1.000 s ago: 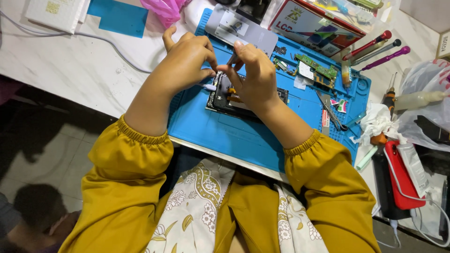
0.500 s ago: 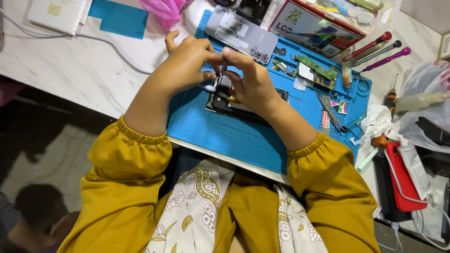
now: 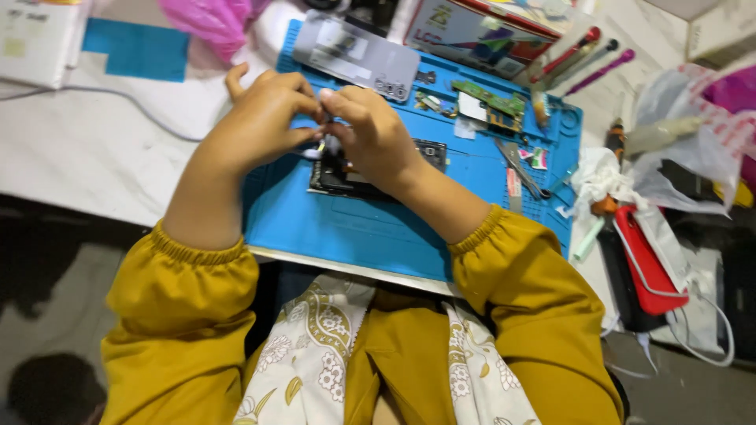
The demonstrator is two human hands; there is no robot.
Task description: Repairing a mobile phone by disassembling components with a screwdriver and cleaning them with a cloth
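Both hands (image 3: pixel 323 130) together, fingertips pinched.

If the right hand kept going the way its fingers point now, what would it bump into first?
The right hand points toward the left hand, and their fingertips already meet over the opened phone on the blue mat. So it would most likely press into the left hand's fingers first, though depth is hard to judge.
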